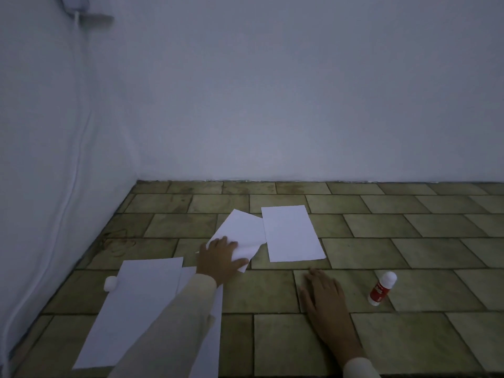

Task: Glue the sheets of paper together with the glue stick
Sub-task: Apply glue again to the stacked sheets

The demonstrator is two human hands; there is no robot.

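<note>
Several white sheets lie on the tiled floor. My left hand [218, 259] grips the near corner of a tilted sheet [240, 230], which creases under the fingers. A flat sheet [291, 233] lies just right of it, their edges touching. A larger sheet [141, 304] lies at the near left, partly under my left sleeve, with another sheet beneath it. The glue stick [381, 289], red with a white top, stands on the floor to the right. My right hand [324, 298] rests flat on the tiles, fingers apart, holding nothing, a hand's width left of the glue stick.
A small white round cap-like object [110, 283] sits at the left edge of the large sheet. Pale walls meet in a corner at the left and behind. A white cable [73, 165] runs down the left wall. Bare tiles stretch to the right.
</note>
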